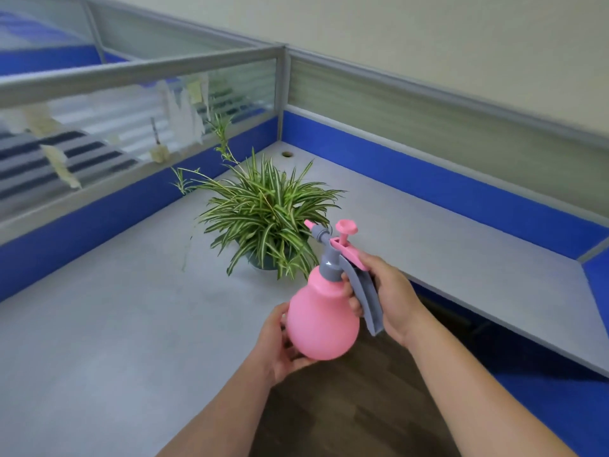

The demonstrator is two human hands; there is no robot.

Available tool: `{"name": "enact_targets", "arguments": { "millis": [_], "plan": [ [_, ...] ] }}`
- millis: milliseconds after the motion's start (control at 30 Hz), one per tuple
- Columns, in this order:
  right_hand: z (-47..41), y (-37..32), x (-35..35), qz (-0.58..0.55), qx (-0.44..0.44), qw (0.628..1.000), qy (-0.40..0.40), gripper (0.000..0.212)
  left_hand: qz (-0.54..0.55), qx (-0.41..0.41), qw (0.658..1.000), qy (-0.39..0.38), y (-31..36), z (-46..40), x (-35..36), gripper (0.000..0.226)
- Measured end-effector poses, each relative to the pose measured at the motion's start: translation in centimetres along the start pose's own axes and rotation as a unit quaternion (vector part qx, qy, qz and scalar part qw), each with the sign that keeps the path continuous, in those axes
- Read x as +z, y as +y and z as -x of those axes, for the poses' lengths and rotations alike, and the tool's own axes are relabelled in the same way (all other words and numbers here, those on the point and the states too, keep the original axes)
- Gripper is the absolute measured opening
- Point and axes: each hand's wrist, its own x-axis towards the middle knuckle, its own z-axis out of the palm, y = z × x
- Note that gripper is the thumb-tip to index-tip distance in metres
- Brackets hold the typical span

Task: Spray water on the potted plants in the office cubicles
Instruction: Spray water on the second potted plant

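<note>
A pink spray bottle (321,321) with a grey handle and pump top hangs above the desk's front edge, its nozzle pointing up-left toward a spider plant (263,209). The plant has striped green leaves and stands in a dark teal pot (263,261) on the grey desk (115,308). My right hand (385,291) grips the grey handle, thumb by the pink trigger. My left hand (280,344) cups the bottle's round base from below. The nozzle is a short way from the nearest leaves. No spray is visible.
Blue and glass cubicle partitions (138,199) with paper notes stuck on them wall the L-shaped desk on the left and at the back. A cable hole (287,154) sits in the far corner. Dark wood floor (346,407) shows below my arms.
</note>
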Motion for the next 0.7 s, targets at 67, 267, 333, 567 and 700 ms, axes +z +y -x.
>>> {"name": "enact_targets", "arguments": {
  "millis": [67,267,333,567,700],
  "plan": [
    [-1.8,-0.1,-0.5,-0.007,0.002,1.0,-0.002,0.047,-0.006,-0.007,1.0,0.005,0.6,-0.6,0.5,0.042],
    [-10.7,-0.6,-2.6,0.009,0.051,0.998,-0.041,0.044,0.006,-0.012,0.999,0.043,1.8,-5.7,3.0,0.046],
    [-13.5,-0.9,-3.2,0.022,0.067,0.996,-0.057,0.046,0.022,-0.014,0.998,0.057,2.1,-7.3,3.9,0.047],
    [-19.6,-1.2,-2.7,0.038,0.111,0.987,-0.113,0.044,0.078,-0.019,0.991,0.103,3.2,-9.9,5.3,0.053],
    [-21.4,-1.1,-1.7,0.051,0.128,0.982,-0.127,0.044,0.093,-0.022,0.989,0.114,3.6,-10.5,5.0,0.055]
  ]
}}
